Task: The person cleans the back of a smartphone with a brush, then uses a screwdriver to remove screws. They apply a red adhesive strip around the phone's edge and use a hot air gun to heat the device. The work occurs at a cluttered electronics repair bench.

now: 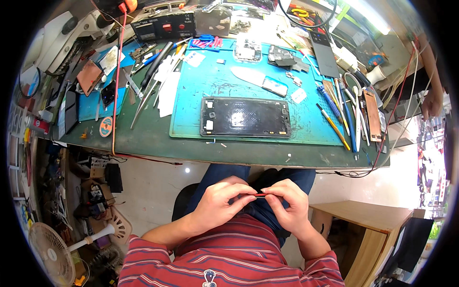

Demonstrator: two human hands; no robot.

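A small red strip [260, 194] is pinched between the fingertips of the left hand [221, 200] and the right hand [289, 203], both closed on it over the lap, below the near edge of the tabletop [158, 143]. The step in hand is judged to be a fine peeling or picking at this strip; it is best done with the strip kept taut between the two pinches, pressure held light, and the pull kept low and slow so that nothing tears. The strip is seen as thin, short and bright red, with a darker end toward the left fingers; finer detail cannot be made out. Farther out, an opened phone frame [245, 117], dark and rectangular, lies flat on a blue-green work mat [306, 124], with screwdrivers [337, 115] laid along the mat's right side and tweezers [143, 103] at its left.
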